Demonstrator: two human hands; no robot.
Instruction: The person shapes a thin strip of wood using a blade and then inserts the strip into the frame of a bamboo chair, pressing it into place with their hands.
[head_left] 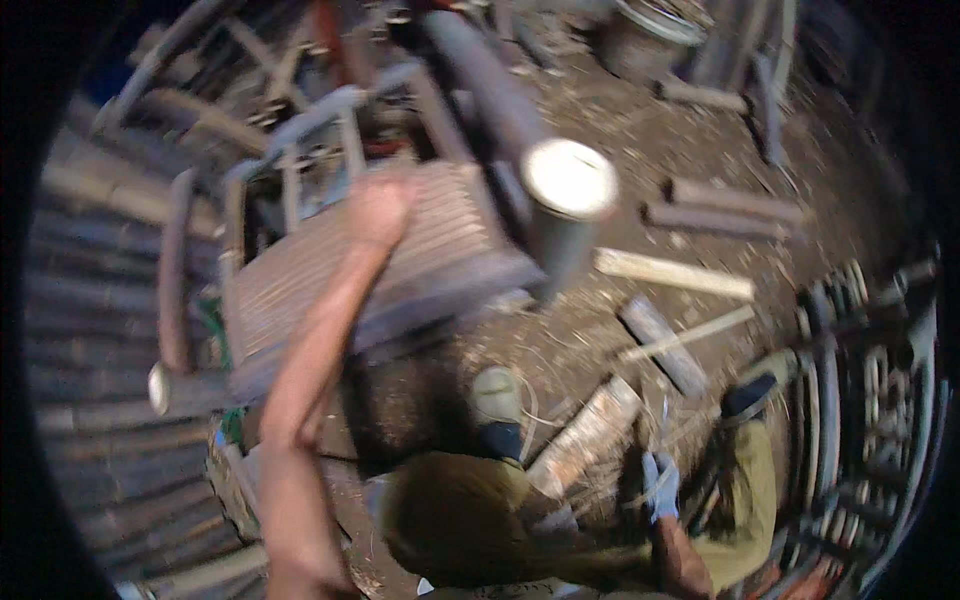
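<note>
My bare left hand reaches far forward over a slatted wooden or bamboo seat with a thick front rail. It is at the slats near their back edge; motion blur hides its fingers and whether it touches them. My right hand, in a light blue glove, is low at the right beside my bent leg. Its fingers are too blurred to read, and nothing in it can be made out. A pale thin strip curves along the ground just beyond that glove. A short peeling log lies to its left.
A thick upright bamboo post with a pale cut end stands at the seat's right corner. A bucket is far back. Cut poles and a pale split piece lie on the dirt. Slatted bamboo rises at the right.
</note>
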